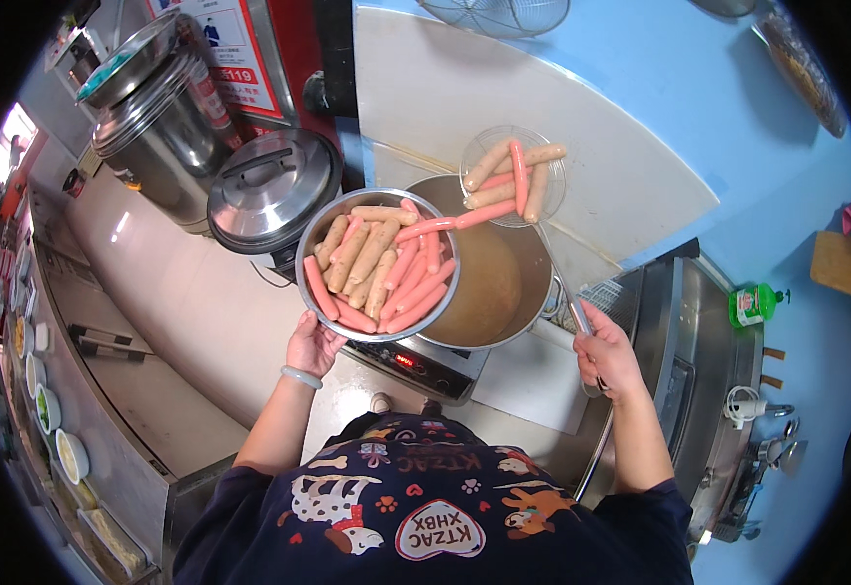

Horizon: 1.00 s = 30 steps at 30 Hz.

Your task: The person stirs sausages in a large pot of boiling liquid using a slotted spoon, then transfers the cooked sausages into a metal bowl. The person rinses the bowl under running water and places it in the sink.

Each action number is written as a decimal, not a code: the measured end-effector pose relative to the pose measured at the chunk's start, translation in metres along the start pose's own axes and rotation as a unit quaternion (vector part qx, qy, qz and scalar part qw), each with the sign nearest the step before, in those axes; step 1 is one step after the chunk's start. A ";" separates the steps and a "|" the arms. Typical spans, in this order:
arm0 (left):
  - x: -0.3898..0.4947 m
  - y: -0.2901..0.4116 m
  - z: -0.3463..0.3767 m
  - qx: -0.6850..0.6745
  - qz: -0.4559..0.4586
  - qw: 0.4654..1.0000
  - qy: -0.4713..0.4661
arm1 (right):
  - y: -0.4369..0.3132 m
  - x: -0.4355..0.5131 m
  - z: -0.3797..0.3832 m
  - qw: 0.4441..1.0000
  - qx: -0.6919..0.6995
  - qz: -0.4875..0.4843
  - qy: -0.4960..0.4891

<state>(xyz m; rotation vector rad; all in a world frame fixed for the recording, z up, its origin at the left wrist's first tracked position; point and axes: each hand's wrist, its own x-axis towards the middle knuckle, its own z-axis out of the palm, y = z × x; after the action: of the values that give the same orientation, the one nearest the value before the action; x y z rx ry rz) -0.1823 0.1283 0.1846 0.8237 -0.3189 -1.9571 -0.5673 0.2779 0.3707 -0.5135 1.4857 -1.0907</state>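
My left hand (313, 345) grips the near rim of a round steel bowl (306, 307) piled with pink and tan sausages (356, 256). The bowl is held partly over a large metal pot (547, 292) of brownish liquid (491, 285). In my right hand (608, 351) is the long handle of a wire skimmer (561, 186), whose basket stands above the pot's far side with several sausages (517, 179) in it. Linked pink sausages (485, 214) reach from the basket to the bowl. Under the pot is an electric cooktop (410, 369) with a lit red display.
A lidded cooker (275, 190) stands left of the bowl, with a tall steel container (162, 139) behind it. At right are a steel sink (681, 387) and a green soap bottle (753, 306). White bowls (72, 457) line the left counter. Another wire strainer (502, 14) is at the top.
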 end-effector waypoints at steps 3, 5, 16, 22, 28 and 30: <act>-0.001 0.000 0.002 -0.005 0.009 1.000 -0.018 | 0.000 -0.009 0.018 0.999 -0.017 -0.002 -0.037; -0.001 -0.001 0.002 -0.010 0.010 1.000 -0.009 | 0.009 -0.011 0.030 0.998 -0.034 0.013 -0.059; -0.002 -0.001 0.006 0.003 0.002 1.000 0.023 | 0.048 0.003 0.059 0.988 -0.095 -0.012 -0.119; -0.003 -0.001 0.009 0.007 0.006 1.000 0.020 | 0.050 0.004 0.055 0.977 -0.200 -0.025 -0.066; -0.005 -0.001 0.013 0.021 0.008 0.999 0.036 | 0.048 0.007 0.049 0.974 -0.213 -0.042 -0.070; -0.005 -0.001 0.014 0.020 0.004 0.999 0.035 | 0.050 0.012 0.048 0.959 -0.256 -0.104 -0.061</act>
<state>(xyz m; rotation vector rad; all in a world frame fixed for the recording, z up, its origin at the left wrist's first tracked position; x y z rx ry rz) -0.1902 0.1316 0.1967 0.9134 -0.3197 -1.9149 -0.5121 0.2748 0.3269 -1.0990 1.6301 -0.8061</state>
